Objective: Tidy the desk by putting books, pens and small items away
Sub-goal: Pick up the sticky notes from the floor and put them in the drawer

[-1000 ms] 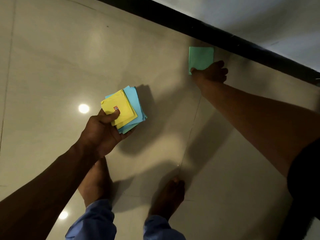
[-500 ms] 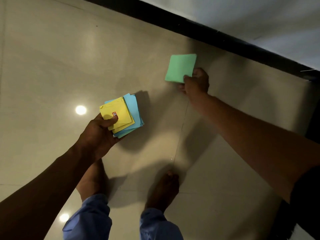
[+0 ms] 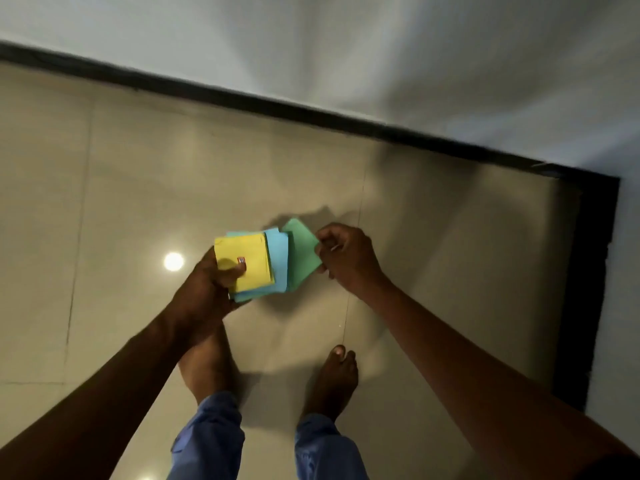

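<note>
**Green sheet meets the stack above the floor**

Head view: the left hand (image 3: 211, 289) holds a stack (image 3: 256, 268) of yellow and blue paper squares, thumb clamped on the top yellow sheet beside a small red mark too small to read. The right hand (image 3: 349, 258) pinches the right edge of a green sheet (image 3: 301, 254), whose left part slips under the blue sheets, so that edge is hidden. Both grips hang in the air over the tiled floor (image 3: 104, 202), with bare floor on all sides of them. Beyond the grips a black skirting (image 3: 242, 98) runs along the wall (image 3: 346, 46) and turns down at the right. Below the grips stand two bare feet (image 3: 332, 379); the left one is partly covered by the left wrist. The frame is slightly blurred.
</note>
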